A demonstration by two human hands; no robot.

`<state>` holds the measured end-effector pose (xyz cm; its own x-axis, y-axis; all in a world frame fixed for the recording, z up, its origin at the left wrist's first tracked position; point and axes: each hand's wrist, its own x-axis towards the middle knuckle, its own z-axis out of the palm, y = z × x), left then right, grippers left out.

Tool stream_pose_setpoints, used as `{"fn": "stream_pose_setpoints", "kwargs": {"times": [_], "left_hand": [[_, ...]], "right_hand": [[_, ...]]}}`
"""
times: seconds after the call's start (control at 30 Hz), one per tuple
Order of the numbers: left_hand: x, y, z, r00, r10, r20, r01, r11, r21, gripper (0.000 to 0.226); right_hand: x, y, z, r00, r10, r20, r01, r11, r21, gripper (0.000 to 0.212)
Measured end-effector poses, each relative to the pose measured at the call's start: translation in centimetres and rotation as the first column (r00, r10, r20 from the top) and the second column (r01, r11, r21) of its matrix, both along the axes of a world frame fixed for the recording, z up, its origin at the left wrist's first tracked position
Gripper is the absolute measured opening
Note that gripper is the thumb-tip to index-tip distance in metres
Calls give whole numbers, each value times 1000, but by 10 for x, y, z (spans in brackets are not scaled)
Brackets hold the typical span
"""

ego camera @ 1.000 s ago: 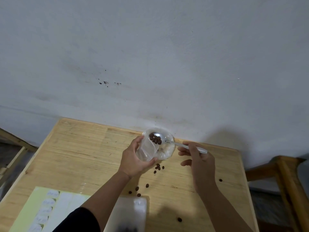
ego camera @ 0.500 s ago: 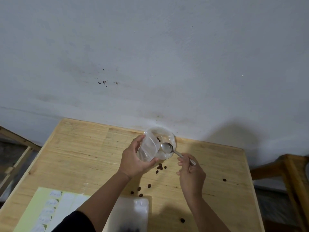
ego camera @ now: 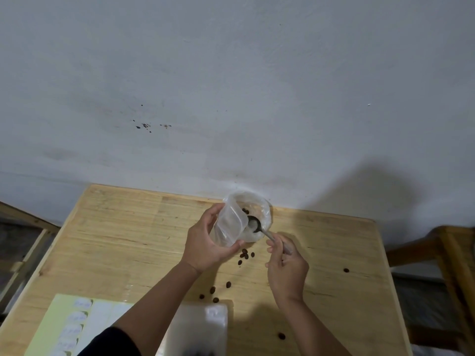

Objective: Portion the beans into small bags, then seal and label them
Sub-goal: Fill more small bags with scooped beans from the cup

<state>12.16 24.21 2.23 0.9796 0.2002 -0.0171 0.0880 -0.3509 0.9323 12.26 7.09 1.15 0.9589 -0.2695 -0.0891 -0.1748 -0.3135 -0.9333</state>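
My left hand holds a small clear plastic bag with its mouth open, just in front of a clear round container at the table's far edge. My right hand grips the handle of a metal spoon, whose bowl sits low inside the container. A few dark beans lie in the container. Several loose beans are scattered on the wooden table between and below my hands.
A sheet of white labels on pale green backing lies at the near left. A flat clear bag lies at the near edge under my left forearm. Wooden furniture stands to the right; a white wall is behind.
My right hand drew back toward me and tipped the spoon down; its bowl, which carried beans a second ago, now sits lower in the container. My left hand kept the bag in place.
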Motion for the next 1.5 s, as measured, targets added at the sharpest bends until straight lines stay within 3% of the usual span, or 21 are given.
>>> {"fn": "stream_pose_setpoints", "kwargs": {"times": [0.23,0.37,0.7,1.0,1.13,1.23,1.33,1.5], "left_hand": [[2,-5,5,997,-79,26,78,996,48,84],[-2,4,1,1000,-18,5,18,1000,26,85],[-5,7,-7,997,55,-48,-56,998,-35,89],[-4,6,-6,997,51,-51,-53,997,-53,85],[-4,6,-7,997,56,-56,-59,997,-56,89],[-4,6,-9,997,55,-57,-58,997,-54,92],[-4,7,-9,997,51,-66,-55,997,-58,93],[-5,7,-7,997,54,-58,-58,996,-61,94]], "right_hand": [[8,11,-3,947,-64,-316,191,900,392,18],[19,5,5,915,-39,-402,247,843,479,20],[27,-16,23,935,-64,-350,244,832,498,22],[30,-19,67,985,-27,-168,112,848,517,20],[25,-14,86,996,59,-66,-20,878,478,22],[19,-8,91,990,119,73,-136,946,294,22],[16,-7,85,985,48,168,-77,981,176,21],[10,-10,48,999,-13,35,13,1000,-14,20]]}}
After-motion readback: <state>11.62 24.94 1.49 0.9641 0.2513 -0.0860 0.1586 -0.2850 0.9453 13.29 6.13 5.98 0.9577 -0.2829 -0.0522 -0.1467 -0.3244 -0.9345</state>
